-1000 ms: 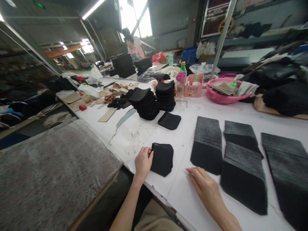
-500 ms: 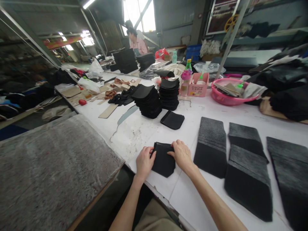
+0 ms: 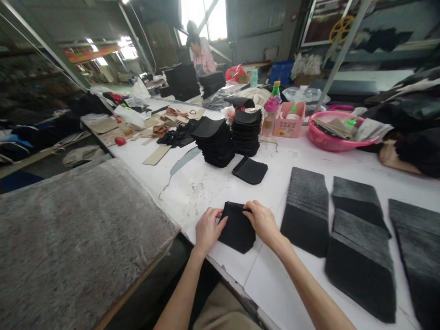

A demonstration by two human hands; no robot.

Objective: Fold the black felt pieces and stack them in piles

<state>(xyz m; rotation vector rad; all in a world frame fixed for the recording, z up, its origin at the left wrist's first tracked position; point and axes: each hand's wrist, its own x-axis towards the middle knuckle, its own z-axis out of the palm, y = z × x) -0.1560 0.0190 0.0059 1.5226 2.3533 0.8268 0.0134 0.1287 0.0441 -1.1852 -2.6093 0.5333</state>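
Observation:
A small stack of black fabric pieces point(image 3: 237, 231) lies on the white table point(image 3: 202, 183) just in front of me. My left hand point(image 3: 208, 228) grips its left edge with thumb and fingers closed on it. On the stack's upper right corner sits my right hand point(image 3: 263, 221), fingers curled over the top pieces. To the right, fanned rows of grey-black felt pieces point(image 3: 305, 211) lie flat, close beside my right hand.
A single black piece point(image 3: 250, 170) lies further back, with two tall black stacks point(image 3: 215, 141) behind it. A pink basin point(image 3: 332, 137), a pink box point(image 3: 288, 120) and bottles stand at the back. A grey felt board point(image 3: 72, 243) is at my left. A person works far off.
My right hand came off the bare table at the right and onto the small black stack. The left hand stayed on the stack's left edge.

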